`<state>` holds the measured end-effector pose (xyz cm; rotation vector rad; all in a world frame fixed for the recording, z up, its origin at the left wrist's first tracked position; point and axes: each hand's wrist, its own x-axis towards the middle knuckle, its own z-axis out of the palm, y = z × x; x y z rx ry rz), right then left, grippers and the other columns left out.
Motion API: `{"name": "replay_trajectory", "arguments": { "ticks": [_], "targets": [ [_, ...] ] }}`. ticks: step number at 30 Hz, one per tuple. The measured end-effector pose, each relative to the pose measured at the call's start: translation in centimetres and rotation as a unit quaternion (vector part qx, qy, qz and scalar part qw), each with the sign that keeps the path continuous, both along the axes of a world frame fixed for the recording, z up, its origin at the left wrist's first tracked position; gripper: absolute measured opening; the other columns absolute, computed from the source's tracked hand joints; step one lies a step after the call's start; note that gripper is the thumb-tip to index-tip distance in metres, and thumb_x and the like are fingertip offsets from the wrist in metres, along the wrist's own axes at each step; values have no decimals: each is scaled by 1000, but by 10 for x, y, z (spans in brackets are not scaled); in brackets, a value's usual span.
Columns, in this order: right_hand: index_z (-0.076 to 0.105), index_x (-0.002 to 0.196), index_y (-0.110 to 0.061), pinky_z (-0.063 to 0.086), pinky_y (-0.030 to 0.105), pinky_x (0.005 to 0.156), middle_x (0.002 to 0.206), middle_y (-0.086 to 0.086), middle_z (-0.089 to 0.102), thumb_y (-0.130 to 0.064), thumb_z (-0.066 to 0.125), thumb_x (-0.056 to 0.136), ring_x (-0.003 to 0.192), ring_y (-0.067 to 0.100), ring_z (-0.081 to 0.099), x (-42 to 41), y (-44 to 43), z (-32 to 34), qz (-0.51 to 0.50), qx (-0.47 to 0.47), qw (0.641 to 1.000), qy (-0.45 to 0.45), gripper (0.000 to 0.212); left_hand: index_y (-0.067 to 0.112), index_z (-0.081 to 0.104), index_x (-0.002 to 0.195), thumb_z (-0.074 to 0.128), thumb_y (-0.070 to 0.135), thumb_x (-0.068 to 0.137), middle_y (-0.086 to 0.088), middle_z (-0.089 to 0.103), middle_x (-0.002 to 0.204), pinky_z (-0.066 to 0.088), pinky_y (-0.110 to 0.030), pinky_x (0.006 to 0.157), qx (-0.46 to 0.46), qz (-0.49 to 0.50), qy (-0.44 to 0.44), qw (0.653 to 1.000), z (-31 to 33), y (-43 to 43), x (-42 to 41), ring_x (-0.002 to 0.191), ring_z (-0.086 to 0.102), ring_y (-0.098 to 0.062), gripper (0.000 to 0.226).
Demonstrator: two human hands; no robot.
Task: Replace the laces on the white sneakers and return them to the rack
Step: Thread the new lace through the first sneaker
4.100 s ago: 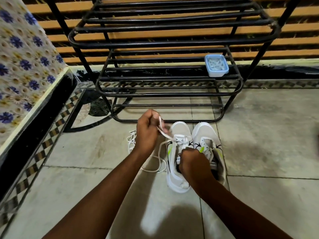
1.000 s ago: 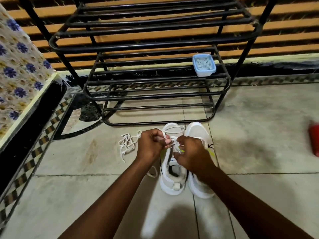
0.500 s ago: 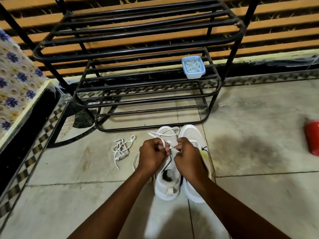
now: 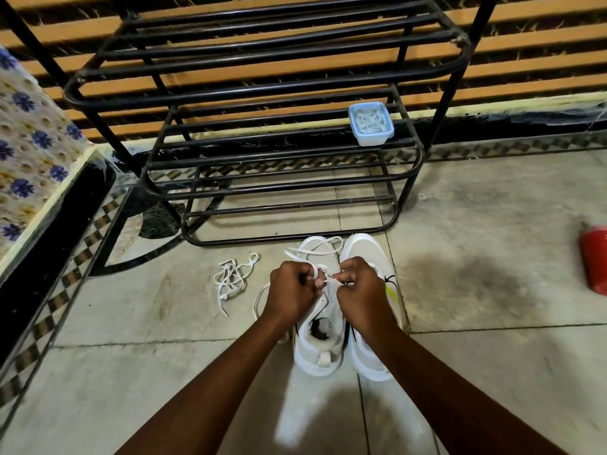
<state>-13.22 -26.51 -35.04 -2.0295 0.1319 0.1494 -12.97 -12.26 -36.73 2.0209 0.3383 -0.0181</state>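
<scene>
Two white sneakers stand side by side on the tiled floor, toes toward the black metal rack [image 4: 289, 188]. Over the left sneaker [image 4: 320, 343] both hands work a white lace [image 4: 317, 249]. My left hand [image 4: 292, 292] pinches one strand, and my right hand [image 4: 359, 290] pinches the other, knuckles nearly touching above the eyelets. A loop of lace lies across the toe. The right sneaker [image 4: 369, 254] has a yellow-green side mark and is partly hidden by my right hand. A loose white lace [image 4: 231, 279] lies tangled on the floor to the left.
A small blue box [image 4: 371, 124] sits on the rack's middle shelf at the right. A red object [image 4: 596, 261] lies at the right edge of the floor. A flower-patterned cover on a raised edge [image 4: 29, 152] runs along the left.
Both hands have come together over the left sneaker's eyelets and hold the lace close. The camera has tipped slightly, so the rack sits lower and the red object shows more.
</scene>
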Motion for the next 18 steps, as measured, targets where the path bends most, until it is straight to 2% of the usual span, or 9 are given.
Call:
{"name": "replay_trajectory", "arguments": {
  "ticks": [1,3,5,9,12,14,15,16,18],
  "targets": [
    [61,112,-10,38,2,65,96,6,69,11,52,77,90,16,63,0,0,1,1,2,1000,2,42,3,47,61,59,-5,77,-17,67,71,60,-45,66,3,-11,1,1000,0,-1,0,61,53,-15,22],
    [60,112,-10,38,1,66,96,6,69,12,51,77,88,13,62,0,0,2,4,4,1000,7,42,1,46,64,54,3,68,-15,65,69,57,-37,66,34,-24,0,999,-5,-2,0,63,45,-16,9],
    [60,112,-9,39,1,66,95,8,69,13,50,77,90,13,64,-1,1,4,1,12,1000,9,42,3,47,64,56,7,67,-10,61,64,50,-30,65,93,-23,-8,995,-7,-5,-1,64,37,-14,10],
    [59,109,-8,39,1,66,93,9,69,13,51,77,89,14,64,-2,4,7,-9,16,1000,5,39,4,41,61,58,7,80,-4,36,55,31,-34,57,146,-10,-28,989,1,-16,-3,63,25,-18,26],
    [60,109,-9,38,2,66,93,6,69,10,53,77,85,14,61,-3,5,8,-10,2,1000,7,38,4,43,61,60,11,82,-4,36,54,33,-35,57,144,-8,-17,989,3,-16,-1,62,30,-23,28],
    [59,111,-11,42,13,70,93,2,69,7,55,78,88,16,62,-3,6,8,0,-10,1000,10,38,5,51,62,61,15,79,-5,51,53,44,-34,63,126,-10,-9,992,2,-13,0,61,45,-27,22],
    [59,112,-12,42,18,72,94,1,69,5,55,79,89,16,63,-3,6,8,8,-18,1000,12,38,5,55,64,65,13,77,-2,58,55,48,-31,67,112,-6,-1,994,1,-11,1,62,54,-24,18],
    [59,113,-12,41,20,73,96,0,68,4,56,80,89,17,63,-3,5,9,17,-27,999,15,37,6,59,65,68,7,77,2,62,55,49,-24,66,99,-1,6,995,0,-8,1,59,59,-14,14],
    [60,111,-11,40,22,71,97,3,69,0,60,81,87,20,62,-2,6,10,34,-44,998,13,33,1,62,69,68,-8,78,10,62,55,42,-8,56,76,-3,19,997,0,-6,3,51,57,3,15]
  ]
}}
